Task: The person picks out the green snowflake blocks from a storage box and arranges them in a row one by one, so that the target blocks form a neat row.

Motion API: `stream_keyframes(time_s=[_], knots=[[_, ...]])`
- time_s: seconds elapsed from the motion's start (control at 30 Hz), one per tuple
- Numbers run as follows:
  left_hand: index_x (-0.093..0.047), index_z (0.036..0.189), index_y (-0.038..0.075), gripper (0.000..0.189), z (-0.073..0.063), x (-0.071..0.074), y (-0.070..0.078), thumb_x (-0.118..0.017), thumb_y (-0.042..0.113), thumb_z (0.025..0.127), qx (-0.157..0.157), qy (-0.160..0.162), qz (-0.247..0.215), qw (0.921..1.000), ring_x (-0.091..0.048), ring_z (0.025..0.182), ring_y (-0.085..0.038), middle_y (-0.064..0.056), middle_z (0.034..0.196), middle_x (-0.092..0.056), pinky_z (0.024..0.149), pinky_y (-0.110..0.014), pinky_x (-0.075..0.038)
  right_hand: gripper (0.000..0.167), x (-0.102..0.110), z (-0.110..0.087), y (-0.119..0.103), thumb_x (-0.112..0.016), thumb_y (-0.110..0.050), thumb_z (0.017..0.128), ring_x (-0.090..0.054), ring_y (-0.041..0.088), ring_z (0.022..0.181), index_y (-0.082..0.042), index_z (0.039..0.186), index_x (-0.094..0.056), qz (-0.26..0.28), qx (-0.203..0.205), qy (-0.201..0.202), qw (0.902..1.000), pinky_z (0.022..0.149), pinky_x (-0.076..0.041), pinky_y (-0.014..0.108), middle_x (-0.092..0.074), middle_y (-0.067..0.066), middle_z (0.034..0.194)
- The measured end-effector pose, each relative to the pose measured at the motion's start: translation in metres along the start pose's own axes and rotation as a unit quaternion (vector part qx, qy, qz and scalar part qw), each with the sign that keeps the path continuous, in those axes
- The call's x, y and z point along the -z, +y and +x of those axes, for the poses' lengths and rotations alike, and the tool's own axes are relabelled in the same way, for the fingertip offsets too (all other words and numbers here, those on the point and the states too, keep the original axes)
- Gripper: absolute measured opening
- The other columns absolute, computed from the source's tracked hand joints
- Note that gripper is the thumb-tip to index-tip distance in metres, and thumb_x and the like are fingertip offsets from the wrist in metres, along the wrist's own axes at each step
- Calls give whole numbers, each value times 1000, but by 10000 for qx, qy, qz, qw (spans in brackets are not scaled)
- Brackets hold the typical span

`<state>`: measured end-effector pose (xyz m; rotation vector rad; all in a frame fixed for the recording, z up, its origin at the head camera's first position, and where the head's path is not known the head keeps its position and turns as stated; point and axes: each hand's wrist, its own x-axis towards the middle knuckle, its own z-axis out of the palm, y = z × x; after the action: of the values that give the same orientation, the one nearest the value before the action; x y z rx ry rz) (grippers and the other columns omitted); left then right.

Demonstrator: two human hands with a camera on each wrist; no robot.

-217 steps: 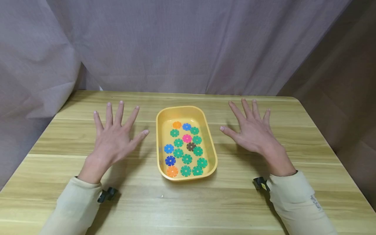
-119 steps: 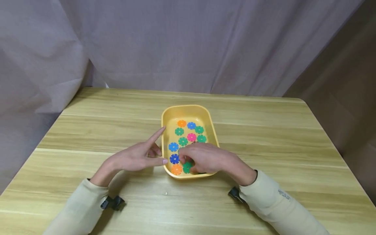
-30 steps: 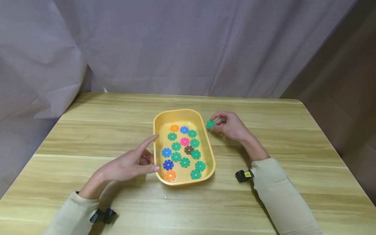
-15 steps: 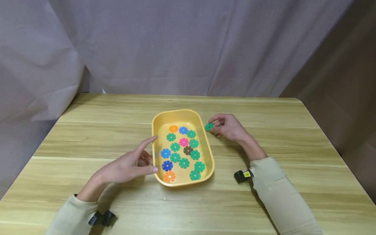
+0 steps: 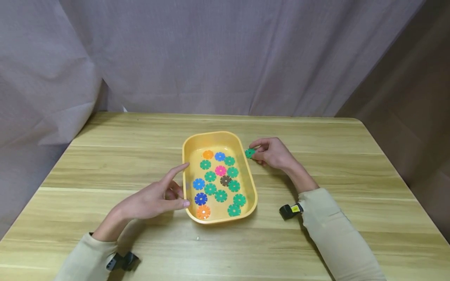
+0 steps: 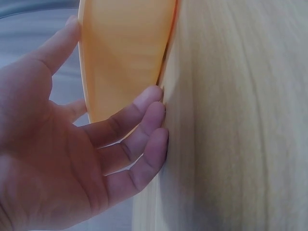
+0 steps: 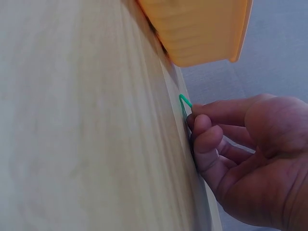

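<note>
Right hand pinched a green disc beside the yellow tray

The green disc (image 5: 250, 153) stood at the 2 o'clock side of the yellow tray (image 5: 214, 138), just outside its rim, part of its face covered by the thumb and finger of the right hand (image 5: 275, 154) that pinched it. In the right wrist view only a thin, bent green sliver showed past the fingertips; the disc seemed close to the counter (image 5: 351, 218), though whether it touched was hard to judge there. Inside the tray, the brown disc (image 5: 224, 180) lay partly under a neighbouring green one at its 4 o'clock. Both sleeves (image 5: 341, 234) ran off the bottom edge.

The right forearm came up from 5 o'clock, the hand pointing toward 9. The left hand (image 5: 151, 199) lay between 8 and 9 o'clock of the tray, grasping its edge with thumb and index finger at the rim, the index reaching toward 1.

The head view mostly hid the left hand's other fingers; the left wrist view showed three of them curved low against the outer wall, by the counter. Only the head view showed the tray's contents, among them a pink disc (image 5: 220, 171) near the middle.
</note>
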<state>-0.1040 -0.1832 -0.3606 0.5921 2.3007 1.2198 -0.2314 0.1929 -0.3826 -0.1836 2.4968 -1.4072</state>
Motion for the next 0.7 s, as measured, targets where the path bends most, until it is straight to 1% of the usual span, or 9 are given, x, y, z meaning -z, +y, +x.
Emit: stream_keyframes(time_s=[0.2, 0.43, 0.7], knots=[[-6, 171, 24, 101, 0, 0, 1, -76, 35, 99, -3, -13, 59, 10000, -70, 96, -18, -10, 110, -68, 86, -32, -58, 34, 0, 0, 0, -72, 1, 94, -58, 14, 64, 6, 128, -69, -56, 18, 11, 10000, 57, -50, 23, -70, 10, 85], [-6, 171, 23, 101, 2, 1, 2, -76, 36, 99, 20, -31, 80, 10000, -70, 96, -18, -9, 107, -69, 86, -34, -57, 34, 0, -1, 0, -71, 1, 94, -57, 14, 62, 4, 127, -70, -154, 66, 63, 9998, 52, -43, 21, -68, 8, 82], [-6, 171, 22, 101, 3, 2, 2, -76, 35, 99, 33, -50, 67, 10000, -69, 95, -19, -9, 106, -69, 86, -34, -57, 34, 0, 0, 1, -70, 2, 94, -55, 13, 60, 5, 128, -69, -236, 127, 55, 9996, 49, -40, 21, -67, 8, 81]])
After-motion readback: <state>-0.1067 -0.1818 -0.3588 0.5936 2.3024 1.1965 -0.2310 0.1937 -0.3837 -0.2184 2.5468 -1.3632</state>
